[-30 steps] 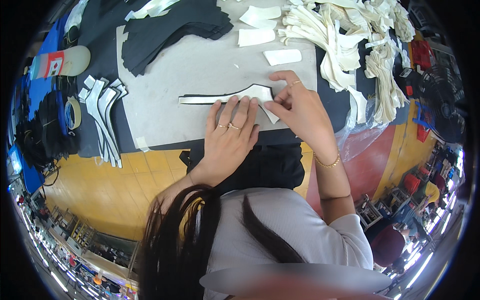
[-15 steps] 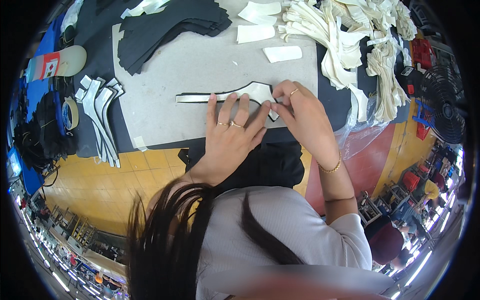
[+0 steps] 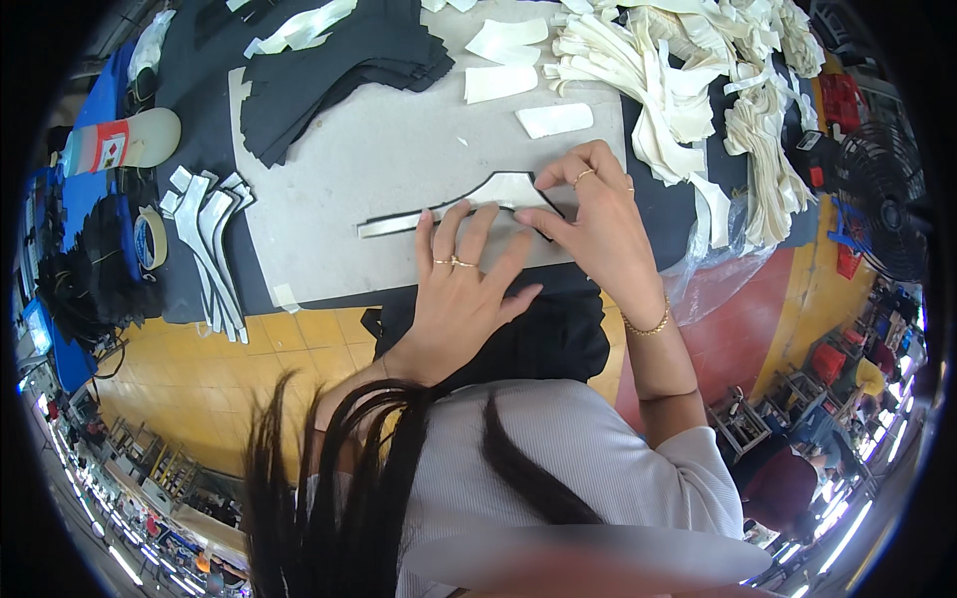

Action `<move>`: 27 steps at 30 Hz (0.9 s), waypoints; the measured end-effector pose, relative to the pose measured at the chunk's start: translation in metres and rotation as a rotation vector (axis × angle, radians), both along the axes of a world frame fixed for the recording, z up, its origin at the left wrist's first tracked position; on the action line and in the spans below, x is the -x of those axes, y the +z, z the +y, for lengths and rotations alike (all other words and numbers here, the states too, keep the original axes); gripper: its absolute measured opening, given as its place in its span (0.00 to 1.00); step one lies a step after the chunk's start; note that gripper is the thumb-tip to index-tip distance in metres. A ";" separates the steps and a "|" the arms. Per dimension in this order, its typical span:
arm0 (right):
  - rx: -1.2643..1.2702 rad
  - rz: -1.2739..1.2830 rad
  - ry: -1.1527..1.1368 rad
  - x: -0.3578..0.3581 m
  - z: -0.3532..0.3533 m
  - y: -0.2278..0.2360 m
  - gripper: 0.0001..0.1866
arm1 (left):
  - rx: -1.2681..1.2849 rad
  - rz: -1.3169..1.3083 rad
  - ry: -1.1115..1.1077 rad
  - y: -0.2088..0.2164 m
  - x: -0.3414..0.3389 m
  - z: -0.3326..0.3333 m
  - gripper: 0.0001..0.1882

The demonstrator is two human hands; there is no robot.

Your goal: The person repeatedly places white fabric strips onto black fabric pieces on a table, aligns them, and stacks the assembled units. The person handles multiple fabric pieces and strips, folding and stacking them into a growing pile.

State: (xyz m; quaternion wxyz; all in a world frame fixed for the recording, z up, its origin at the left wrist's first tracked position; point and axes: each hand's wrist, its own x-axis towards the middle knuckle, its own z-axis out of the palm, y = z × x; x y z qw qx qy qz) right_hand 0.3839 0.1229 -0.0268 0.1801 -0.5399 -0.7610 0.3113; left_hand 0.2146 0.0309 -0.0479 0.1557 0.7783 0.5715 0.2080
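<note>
A long white cut piece with black edging [image 3: 503, 189] lies on the grey board, wide at its right end and narrow toward the left. My left hand [image 3: 469, 274] is open, its fingers spread, with the fingertips resting along the piece's near edge. At the wide end, my right hand [image 3: 598, 214] curls in, thumb and forefinger closed on the piece near its corner. The right fingers cover part of that end, so their exact grip is partly hidden.
Stacked black cut pieces [image 3: 339, 75] lie at the back, with loose cream pieces [image 3: 553, 121] and a cream heap [image 3: 678, 100] to the right. Finished-looking white strips [image 3: 209, 244], a tape roll [image 3: 150, 239] and a bottle [image 3: 150, 138] stand left. A fan [image 3: 887, 189] is far right.
The white piece has turned slightly, its narrow left end now nearer me. My left fingers have slid off its face to the near edge. The whole view has shifted a little.
</note>
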 end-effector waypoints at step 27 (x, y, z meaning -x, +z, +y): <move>0.279 0.220 -0.111 -0.042 -0.008 0.019 0.13 | 0.090 -0.091 0.288 0.014 0.041 0.017 0.15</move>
